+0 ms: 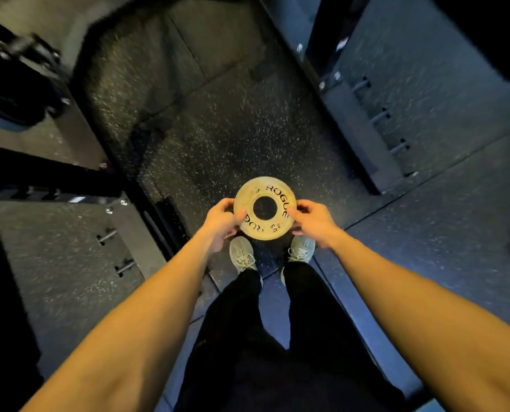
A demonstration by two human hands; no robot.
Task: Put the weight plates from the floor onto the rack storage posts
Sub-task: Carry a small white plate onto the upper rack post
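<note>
**Q:** What lies around you?

**Me:** I stand on a dark rubber floor (pixel 224 123) flecked with pale specks. A black rack base (pixel 363 126) runs along its right side, with short storage pegs (pixel 380 115) sticking out, blurred. Another black rack frame (pixel 54 185) crosses the left side, with two small pegs (pixel 114 251) below it. My legs in black trousers (pixel 262 337) reach down to the bottom edge, and my two pale laced shoes (pixel 242 254) stand near the middle of the floor.

**Q:** Where is the weight plate?

**Me:** The small tan weight plate (pixel 264 208) is in the air above my toes, held flat, face up, between both hands. It reads ROGUE in black letters around a round centre hole.

**Q:** How are your hands?

**Me:** My left hand (pixel 221 224) grips the plate's left rim, thumb on top, fingers curled round the edge. My right hand (pixel 313 221) grips the right rim the same way. Both forearms are bare.
</note>
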